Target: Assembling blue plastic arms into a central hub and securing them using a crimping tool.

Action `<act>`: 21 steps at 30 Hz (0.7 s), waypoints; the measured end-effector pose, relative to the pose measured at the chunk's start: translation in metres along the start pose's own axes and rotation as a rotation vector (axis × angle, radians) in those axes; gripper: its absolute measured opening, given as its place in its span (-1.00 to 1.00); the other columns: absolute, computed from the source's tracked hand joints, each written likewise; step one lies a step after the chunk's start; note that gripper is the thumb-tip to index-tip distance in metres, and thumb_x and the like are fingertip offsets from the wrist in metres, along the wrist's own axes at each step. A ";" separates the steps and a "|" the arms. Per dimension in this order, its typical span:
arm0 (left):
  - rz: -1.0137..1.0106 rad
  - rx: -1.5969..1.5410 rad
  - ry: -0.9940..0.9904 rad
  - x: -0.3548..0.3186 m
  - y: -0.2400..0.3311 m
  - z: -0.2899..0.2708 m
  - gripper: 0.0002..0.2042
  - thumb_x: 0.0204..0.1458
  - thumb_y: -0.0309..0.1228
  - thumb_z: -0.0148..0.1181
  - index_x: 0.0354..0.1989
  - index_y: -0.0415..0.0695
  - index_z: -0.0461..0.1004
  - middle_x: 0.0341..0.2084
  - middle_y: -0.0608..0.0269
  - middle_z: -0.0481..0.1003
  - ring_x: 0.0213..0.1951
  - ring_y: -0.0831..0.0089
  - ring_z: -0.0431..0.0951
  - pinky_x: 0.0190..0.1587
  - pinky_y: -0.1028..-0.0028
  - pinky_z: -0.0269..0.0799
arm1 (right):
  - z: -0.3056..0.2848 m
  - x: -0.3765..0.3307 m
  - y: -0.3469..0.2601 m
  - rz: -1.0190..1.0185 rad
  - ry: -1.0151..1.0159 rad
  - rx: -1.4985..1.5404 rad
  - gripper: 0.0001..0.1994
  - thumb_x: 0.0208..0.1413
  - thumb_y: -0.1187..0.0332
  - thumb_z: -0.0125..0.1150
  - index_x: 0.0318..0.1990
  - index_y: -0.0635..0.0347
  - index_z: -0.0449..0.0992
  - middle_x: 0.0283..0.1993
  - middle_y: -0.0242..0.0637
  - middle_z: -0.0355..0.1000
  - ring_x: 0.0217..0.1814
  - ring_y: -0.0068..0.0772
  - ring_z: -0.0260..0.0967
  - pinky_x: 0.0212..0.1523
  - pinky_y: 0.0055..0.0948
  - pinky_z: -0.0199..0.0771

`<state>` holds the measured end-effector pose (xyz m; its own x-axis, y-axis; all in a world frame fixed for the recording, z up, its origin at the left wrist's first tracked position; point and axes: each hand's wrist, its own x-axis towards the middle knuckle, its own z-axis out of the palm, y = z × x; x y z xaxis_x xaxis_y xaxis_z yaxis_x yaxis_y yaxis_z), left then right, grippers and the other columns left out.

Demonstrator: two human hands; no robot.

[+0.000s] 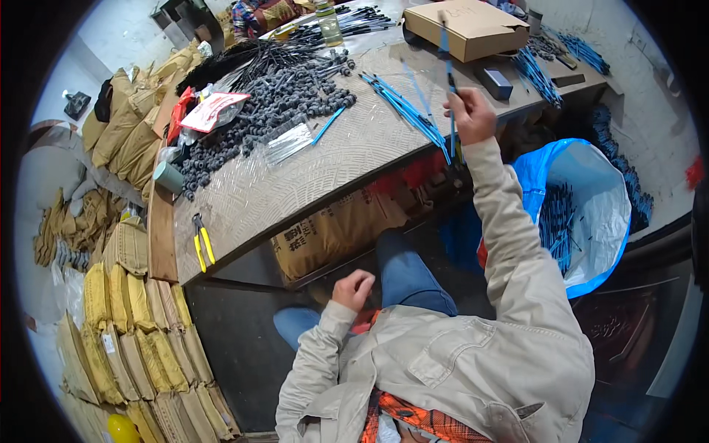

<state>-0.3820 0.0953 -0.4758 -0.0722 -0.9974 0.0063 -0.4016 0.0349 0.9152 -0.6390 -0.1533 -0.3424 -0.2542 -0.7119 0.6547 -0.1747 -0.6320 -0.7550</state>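
My right hand (473, 114) is raised over the table's right front edge, its fingers pinched round a thin blue-and-black rod (450, 74) that stands roughly upright. Just left of it, a loose bunch of similar blue rods (402, 105) lies on the tabletop, some ends jutting over the edge. Low in front of my body, above my lap, my left hand (353, 289) is curled closed, and nothing shows in it. One short blue rod (328, 126) rests apart, beside a clear plastic bag of thin pale pieces (289, 144).
Dark grey ribbed parts (258, 111) are heaped on the table (255, 188), with yellow-handled pliers (202, 244) near its left corner. A cardboard box (469, 28) sits at the back right. A blue-rimmed bag (591, 214) holding rods stands at my right. Stacked sacks (136, 332) line the left.
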 end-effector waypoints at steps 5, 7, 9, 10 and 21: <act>0.312 -0.369 0.274 0.053 0.037 -0.019 -0.65 0.02 -0.45 0.04 0.01 -0.23 0.31 -0.24 0.16 0.45 -0.28 0.45 0.45 -0.17 0.59 0.35 | -0.026 -0.090 -0.069 0.012 -0.030 0.180 -0.88 0.03 0.55 0.05 -0.26 0.33 0.33 -0.50 -0.16 0.43 -0.55 -0.44 0.36 -0.48 -0.59 0.39; 0.433 -0.516 0.358 0.069 0.035 -0.030 -0.55 0.07 -0.41 0.02 0.13 -0.27 0.16 -0.05 0.07 0.36 -0.08 0.38 0.39 -0.04 0.55 0.28 | -0.020 -0.133 -0.087 0.208 -0.136 0.262 -0.86 0.01 0.58 0.04 -0.24 0.32 0.32 -0.51 -0.16 0.42 -0.58 -0.43 0.34 -0.48 -0.60 0.38; 0.485 -0.522 0.338 0.067 0.044 -0.035 -0.56 0.07 -0.44 0.02 0.14 -0.29 0.15 0.00 0.04 0.32 -0.01 0.35 0.37 -0.05 0.53 0.27 | -0.013 -0.166 -0.093 0.318 -0.250 0.280 -0.87 -0.01 0.60 0.03 -0.26 0.32 0.34 -0.52 -0.17 0.42 -0.59 -0.45 0.34 -0.50 -0.61 0.37; 0.427 -0.510 0.303 0.064 0.055 -0.030 -0.58 0.08 -0.43 0.01 0.12 -0.30 0.17 -0.05 0.05 0.35 -0.06 0.37 0.39 -0.07 0.54 0.28 | -0.010 -0.180 -0.092 0.341 -0.309 0.245 -0.87 -0.02 0.61 0.03 -0.28 0.32 0.35 -0.52 -0.18 0.42 -0.59 -0.47 0.34 -0.51 -0.62 0.37; -0.008 -0.935 0.674 0.046 0.059 -0.040 -0.80 0.12 -0.31 -0.03 -0.26 -0.17 0.43 -0.72 0.43 0.26 -0.68 0.71 0.16 -0.64 0.74 0.06 | 0.066 -0.111 -0.026 -0.316 -0.764 -0.333 -0.84 -0.05 0.19 0.18 -0.47 0.05 0.53 -0.55 -0.39 0.43 -0.62 -0.33 0.32 -0.56 -0.43 0.32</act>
<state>-0.3728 0.0494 -0.4053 0.5433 -0.8384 -0.0451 0.4544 0.2485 0.8554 -0.5433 -0.0780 -0.3925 0.5354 -0.6042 0.5902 -0.4265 -0.7965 -0.4285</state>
